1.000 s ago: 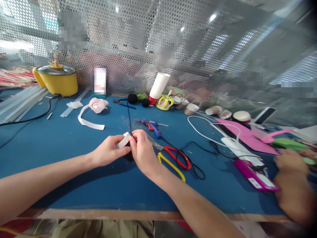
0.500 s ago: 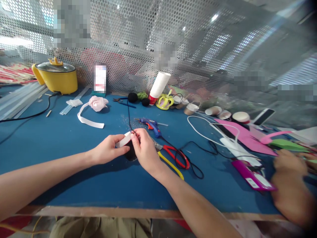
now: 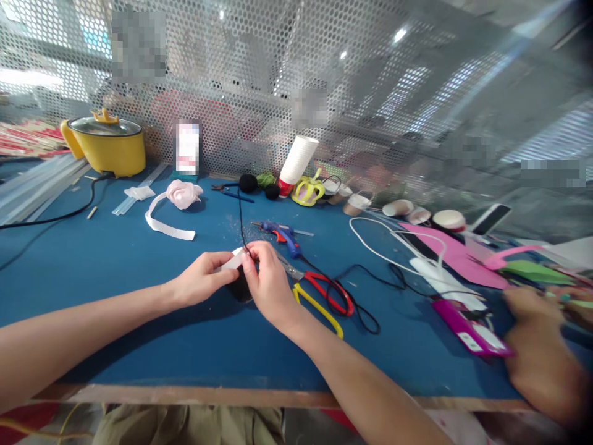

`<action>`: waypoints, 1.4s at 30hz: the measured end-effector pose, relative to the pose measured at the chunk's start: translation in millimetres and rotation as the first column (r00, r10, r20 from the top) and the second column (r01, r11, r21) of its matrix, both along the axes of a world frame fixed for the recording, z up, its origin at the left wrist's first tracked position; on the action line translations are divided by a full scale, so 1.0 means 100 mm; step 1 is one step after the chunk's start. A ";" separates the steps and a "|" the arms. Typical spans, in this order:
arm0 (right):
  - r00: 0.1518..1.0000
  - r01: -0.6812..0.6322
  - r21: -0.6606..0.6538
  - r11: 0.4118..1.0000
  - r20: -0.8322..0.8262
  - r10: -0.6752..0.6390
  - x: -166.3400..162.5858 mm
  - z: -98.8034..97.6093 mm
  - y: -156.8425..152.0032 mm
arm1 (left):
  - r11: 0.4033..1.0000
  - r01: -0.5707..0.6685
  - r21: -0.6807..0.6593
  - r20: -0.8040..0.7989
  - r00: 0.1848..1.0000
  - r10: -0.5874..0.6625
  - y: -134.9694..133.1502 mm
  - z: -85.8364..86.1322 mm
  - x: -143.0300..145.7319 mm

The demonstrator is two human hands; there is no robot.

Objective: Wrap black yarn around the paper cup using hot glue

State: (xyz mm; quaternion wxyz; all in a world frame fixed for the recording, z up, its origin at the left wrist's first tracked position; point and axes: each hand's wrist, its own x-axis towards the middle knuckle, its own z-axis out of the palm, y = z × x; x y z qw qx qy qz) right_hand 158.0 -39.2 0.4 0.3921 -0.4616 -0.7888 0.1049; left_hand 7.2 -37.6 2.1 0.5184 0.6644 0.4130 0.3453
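Near the front middle of the blue table, my left hand is closed around a small cup-like piece, dark on its side with a white band on top. Pinched against that band, the fingers of my right hand hold a strand of black yarn. The yarn runs back to a black yarn ball. My fingers hide much of the piece. Just right of my right hand lie scissors with red and yellow handles. A blue glue gun rests behind it.
At the back left stands a yellow electric pot, with a phone propped nearby. A white ribbon rose, pliers, stacked paper cups and a purple box lie around. A co-worker's arm is at right.
The cup-like piece has tilted slightly and less of its dark side shows. My right hand has shifted a little left along the white band. The co-worker's hand has moved slightly.
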 end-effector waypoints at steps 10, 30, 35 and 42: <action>0.974 -0.176 -0.256 0.950 -0.185 0.130 -0.11 0.41 0.33 | 0.996 0.086 -0.013 0.040 0.996 -0.086 0.02 -0.07 -0.02; 0.848 0.394 -0.139 0.909 0.436 -0.301 0.39 0.42 0.95 | 0.989 0.070 0.131 0.084 0.993 -0.081 0.06 -0.08 -0.01; 0.830 0.487 -0.241 0.840 0.427 -0.359 0.75 0.07 1.01 | 0.982 0.046 0.182 0.043 0.998 -0.054 0.06 -0.09 -0.03; 0.889 0.458 -0.312 0.833 0.191 -0.417 0.71 0.15 0.87 | 0.981 0.034 0.189 -0.020 0.999 -0.031 0.10 -0.09 -0.05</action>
